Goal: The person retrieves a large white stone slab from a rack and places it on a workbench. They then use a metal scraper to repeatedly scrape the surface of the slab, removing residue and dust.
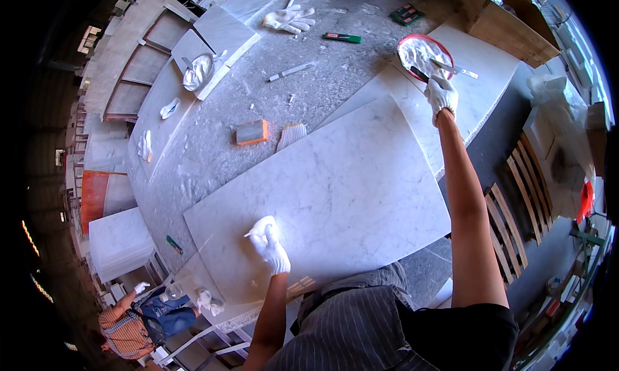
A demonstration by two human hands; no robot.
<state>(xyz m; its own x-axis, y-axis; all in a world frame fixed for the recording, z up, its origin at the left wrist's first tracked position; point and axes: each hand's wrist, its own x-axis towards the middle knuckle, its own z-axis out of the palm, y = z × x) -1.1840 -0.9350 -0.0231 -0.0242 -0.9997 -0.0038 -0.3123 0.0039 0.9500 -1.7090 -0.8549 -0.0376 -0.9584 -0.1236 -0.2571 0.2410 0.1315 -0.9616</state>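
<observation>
Reaching out, the gloved right hand [442,95] is gripping a dark-handled tool [419,74] at the red-rimmed bowl [422,36]; well apart, the left hand [267,243] is curling over the pale slab [335,168], whether holding anything I can't tell.

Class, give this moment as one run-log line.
right hand: gripping dark handle at red-rimmed bowl | left hand: over front slab | block: beyond front slab
</observation>
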